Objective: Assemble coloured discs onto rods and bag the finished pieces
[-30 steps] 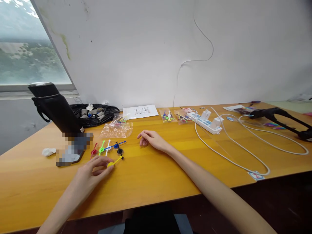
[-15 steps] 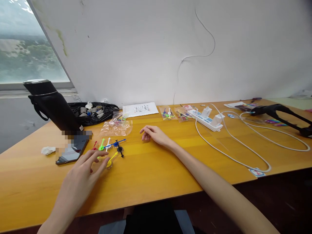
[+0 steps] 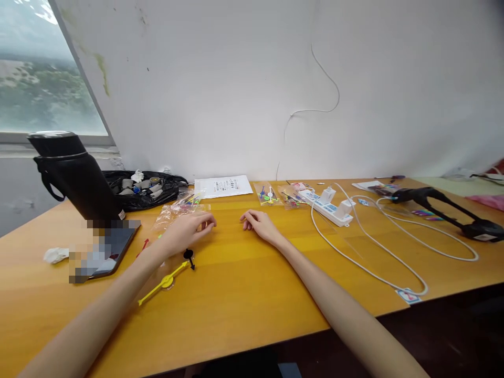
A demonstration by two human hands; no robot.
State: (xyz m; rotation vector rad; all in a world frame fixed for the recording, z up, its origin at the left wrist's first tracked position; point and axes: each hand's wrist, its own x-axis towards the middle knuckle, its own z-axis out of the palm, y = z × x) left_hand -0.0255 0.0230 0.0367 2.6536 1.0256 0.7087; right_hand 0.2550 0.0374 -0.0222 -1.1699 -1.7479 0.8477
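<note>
My left hand (image 3: 193, 229) is above the wood-coloured table, near a clear plastic bag (image 3: 163, 216), its fingers curled toward the thumb. Whatever may be between its fingertips is hidden. Below its forearm lies a yellow arrow spinner (image 3: 167, 282) on a clear round base. A black arrow spinner (image 3: 189, 254) sticks out from under the wrist, and the tip of a red arrow (image 3: 145, 243) shows past the forearm. The other coloured spinners are mostly covered. To the right, my right hand (image 3: 260, 226) rests with its fingers loosely curled in, nothing seen in it.
On the left stand a black bottle (image 3: 74, 173), a phone (image 3: 122, 244) and crumpled tissue (image 3: 56, 255). A black bag of scraps (image 3: 165, 184), a white packet (image 3: 223, 186) and bagged spinners (image 3: 268, 194) line the wall. Rightward are a power strip (image 3: 325, 206), white cable (image 3: 368, 268) and black frame (image 3: 444, 202).
My left hand has moved right and away from me, beyond the yellow spinner, and its fingers have curled in. My right hand stays nearly in place. The view has shifted slightly.
</note>
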